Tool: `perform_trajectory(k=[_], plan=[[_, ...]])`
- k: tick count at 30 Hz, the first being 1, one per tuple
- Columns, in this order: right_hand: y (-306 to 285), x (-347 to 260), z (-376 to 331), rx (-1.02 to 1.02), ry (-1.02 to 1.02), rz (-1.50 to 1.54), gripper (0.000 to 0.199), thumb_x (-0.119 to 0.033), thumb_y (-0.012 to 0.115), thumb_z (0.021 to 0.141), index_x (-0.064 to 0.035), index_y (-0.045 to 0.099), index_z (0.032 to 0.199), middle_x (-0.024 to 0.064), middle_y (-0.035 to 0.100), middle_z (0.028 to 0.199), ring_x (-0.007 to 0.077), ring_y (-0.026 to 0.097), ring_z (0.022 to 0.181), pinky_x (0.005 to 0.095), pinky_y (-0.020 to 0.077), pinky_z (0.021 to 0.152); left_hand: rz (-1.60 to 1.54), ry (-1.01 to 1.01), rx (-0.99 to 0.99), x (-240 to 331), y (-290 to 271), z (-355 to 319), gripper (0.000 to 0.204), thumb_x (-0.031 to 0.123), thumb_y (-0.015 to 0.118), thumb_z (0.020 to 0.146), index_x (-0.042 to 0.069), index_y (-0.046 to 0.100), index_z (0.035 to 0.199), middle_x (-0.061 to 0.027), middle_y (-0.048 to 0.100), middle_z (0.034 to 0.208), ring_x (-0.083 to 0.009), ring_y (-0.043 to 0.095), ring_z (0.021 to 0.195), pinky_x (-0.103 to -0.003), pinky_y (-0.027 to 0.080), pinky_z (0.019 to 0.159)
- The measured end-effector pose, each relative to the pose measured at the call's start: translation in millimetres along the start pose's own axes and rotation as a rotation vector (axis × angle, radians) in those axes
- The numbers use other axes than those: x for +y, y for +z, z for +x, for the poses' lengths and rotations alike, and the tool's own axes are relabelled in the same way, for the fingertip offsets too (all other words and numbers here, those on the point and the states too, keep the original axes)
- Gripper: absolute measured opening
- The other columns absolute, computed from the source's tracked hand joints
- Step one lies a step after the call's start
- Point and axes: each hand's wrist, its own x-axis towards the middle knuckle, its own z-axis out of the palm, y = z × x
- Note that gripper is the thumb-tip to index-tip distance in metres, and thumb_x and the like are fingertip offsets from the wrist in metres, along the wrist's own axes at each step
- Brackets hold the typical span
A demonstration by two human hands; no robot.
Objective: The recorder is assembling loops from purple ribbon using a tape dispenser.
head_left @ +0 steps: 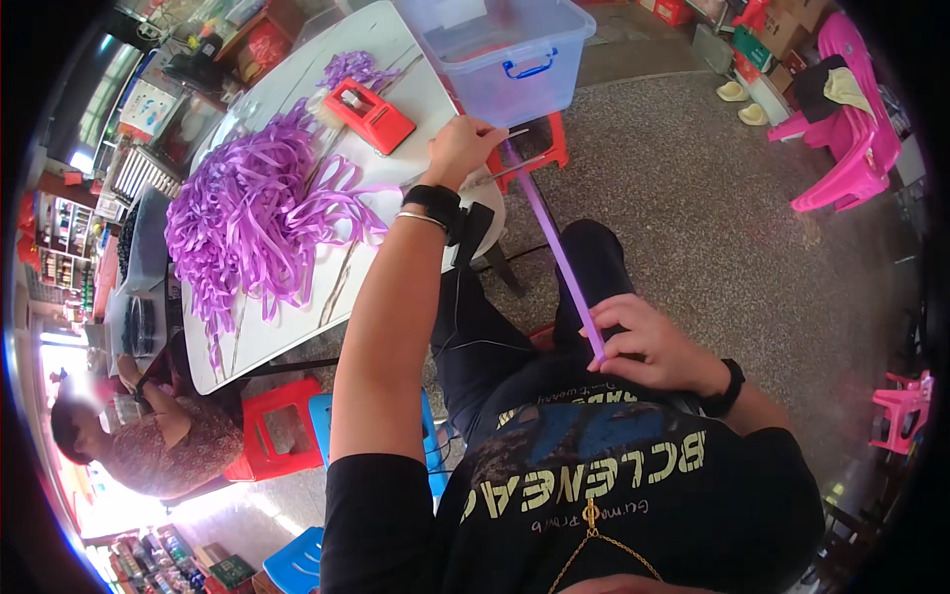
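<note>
A flat purple ribbon (556, 243) runs taut over my lap. Its near end is pinched between the thumb and fingers of my right hand (648, 346), close to my chest. My left hand (463, 148) reaches past the table's edge with its fingers pressed together, right beside the ribbon's far end. What those fingers grip is hidden. Two thin metal prongs (524, 165) stick out there, and the ribbon passes by them; their kind I cannot tell. A large tangled heap of purple ribbons (247, 213) lies on the white table, left of my left forearm.
A red tape dispenser (371, 117) and a smaller ribbon bundle (358, 69) sit on the marbled table (421, 59). Beyond stands a clear plastic bin (515, 59) above a red stool (556, 141). Another person (163, 436) sits at the left. Pink chairs (846, 129) are at the right.
</note>
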Motion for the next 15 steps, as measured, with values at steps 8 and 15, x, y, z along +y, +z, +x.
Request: perform_trajectory(k=[8,15], plan=[[16,4,-24,-0.002,0.249,0.107,0.012,-0.014,0.065,0.074,-0.0111,0.068,0.086,0.0041,0.050,0.088,0.0194,0.048,0.086,0.0304,0.0385,0.077,0.043,0.000,0.028,0,2,-2,0.031,0.043,0.060,0.073,0.016,0.069,0.087,-0.0050,0.066,0.084,-0.0248,0.060,0.083,-0.039,0.041,0.073],[19,13,-25,-0.102,0.274,0.213,0.022,-0.014,0.066,0.074,-0.0127,0.067,0.096,0.0029,0.051,0.080,0.0177,0.050,0.080,0.0282,0.0398,0.073,0.020,0.014,0.025,-4,3,-2,0.032,0.043,0.060,0.073,0.015,0.068,0.086,-0.0046,0.065,0.085,-0.0244,0.060,0.083,-0.039,0.041,0.073]])
